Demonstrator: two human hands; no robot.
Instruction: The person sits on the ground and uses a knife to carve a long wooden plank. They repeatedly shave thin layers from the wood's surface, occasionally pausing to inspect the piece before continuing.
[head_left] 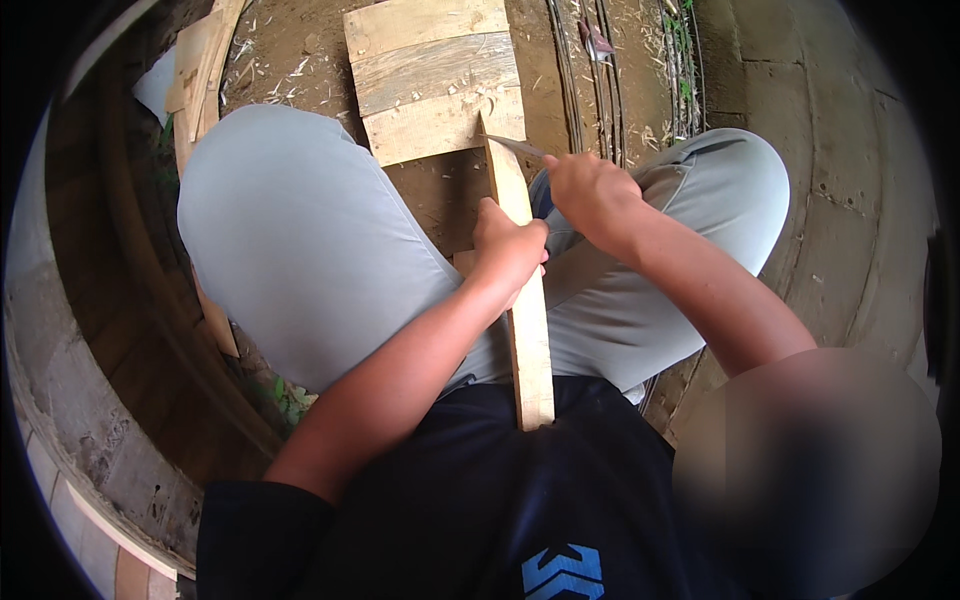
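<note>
A long narrow strip of pale wood (530,330) runs from against my dark shirt out to the edge of a plank board. My left hand (508,245) is wrapped round the strip near its middle. In my right hand (594,195) is a knife (516,146), its handle hidden in the fist. The blade lies across the strip's far end, touching or very close to it. Under that far end is the board (435,75), made of several planks, with wood shavings scattered on it.
My bent knees in grey trousers (290,220) flank the work. Bare soil (290,50) with shavings lies beyond. Thin dark rods (605,90) run along the ground at right, beside a paved surface (830,170). Loose wooden slats (205,75) lie at far left.
</note>
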